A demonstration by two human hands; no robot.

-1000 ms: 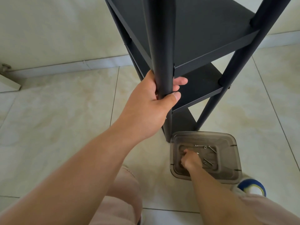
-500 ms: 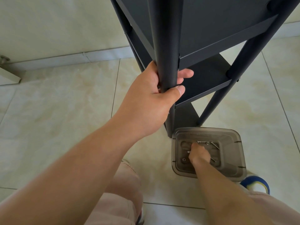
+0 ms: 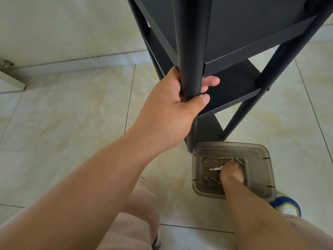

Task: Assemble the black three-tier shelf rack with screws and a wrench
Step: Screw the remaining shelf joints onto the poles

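Two hands divided: left hand (image 3: 173, 112) fingers wrap the rack (image 3: 234, 42) post, right hand (image 3: 231, 173) fingers, at 5 o'clock, pinch the wrench (image 3: 215, 168) in the tub (image 3: 252, 148) and could fumble it.

Tiled floor (image 3: 72, 123), blue shoe (image 3: 286, 205)

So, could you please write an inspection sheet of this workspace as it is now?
Surface: pale glossy tiled floor.
Job's things: upright black three-tier shelf rack; smoky translucent plastic tub at its foot, holding silver screws and a flat silver wrench.
Clutter: nothing seen.
Grips: left hand wraps the rack's black front post; right hand reaches into the tub, fingers at the wrench's end, hold unclear.
Cables: nothing seen.
Surroundings: pale wall and skirting; blue-and-white shoe.
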